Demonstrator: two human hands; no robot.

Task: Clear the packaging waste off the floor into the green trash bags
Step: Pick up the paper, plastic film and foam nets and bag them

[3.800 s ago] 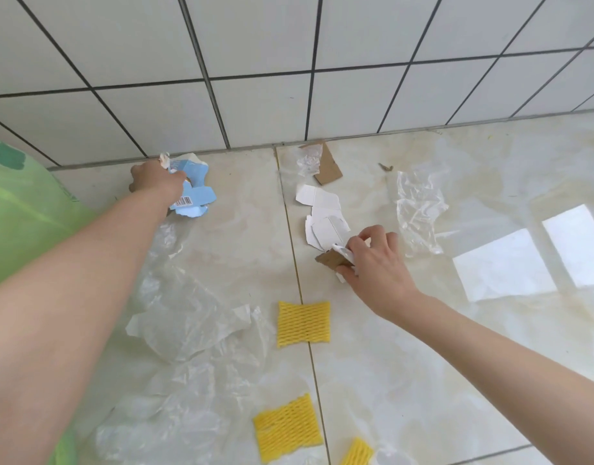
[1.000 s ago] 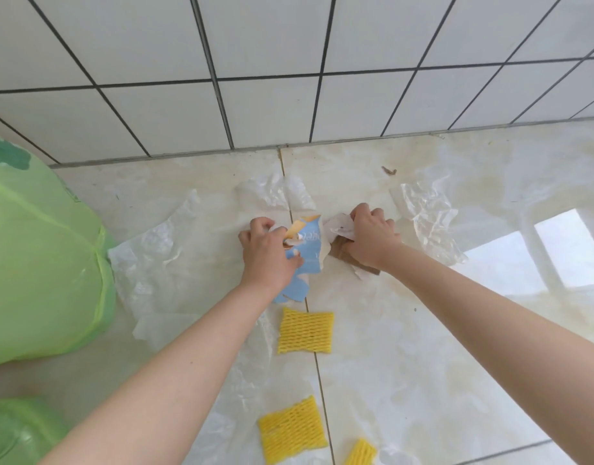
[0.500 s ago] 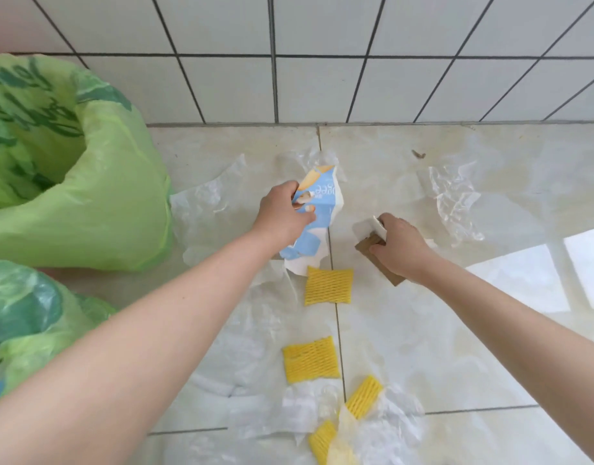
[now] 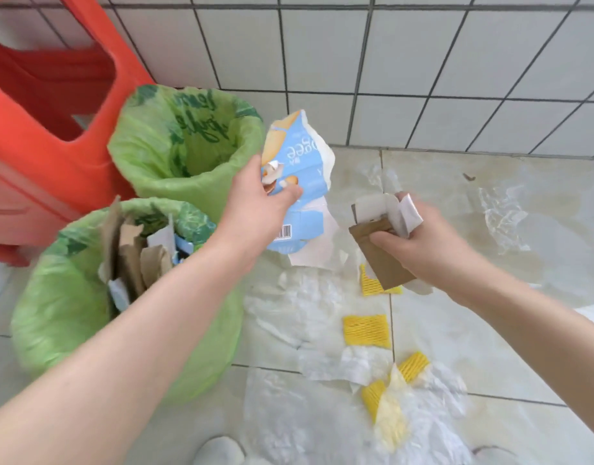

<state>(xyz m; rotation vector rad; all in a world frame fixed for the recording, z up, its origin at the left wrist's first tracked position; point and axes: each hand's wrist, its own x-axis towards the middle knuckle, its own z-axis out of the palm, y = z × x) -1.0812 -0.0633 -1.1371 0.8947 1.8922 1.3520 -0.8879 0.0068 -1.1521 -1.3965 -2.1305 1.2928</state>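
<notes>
Beside the near green trash bag (image 4: 87,297), floor clearing looks partway done: that bag already holds brown cardboard and paper scraps standing up in its mouth, while the far green trash bag (image 4: 188,156), just behind it against the wall, shows no contents from this angle (inside mostly hidden). Left on the floor (image 4: 490,330), to the right of the near bag: several yellow foam nets (image 4: 367,330), sheets of clear plastic film (image 4: 305,303), more crumpled film (image 4: 503,216) further right, and a small brown scrap (image 4: 468,177) near the wall. So plenty remains, by my read.

Left hand (image 4: 255,203) is raised off the floor between the two bags' right edges, fingers and thumb curled round a torn blue and white carton (image 4: 299,182), which hangs beside the far bag's rim, not yet over either opening. Right hand (image 4: 419,243) is held up further right of the near bag, pinching a brown cardboard piece (image 4: 379,256) together with folded white card (image 4: 386,206). Both forearms reach forward, neither load dropped yet. Likely next: release into a bag.
</notes>
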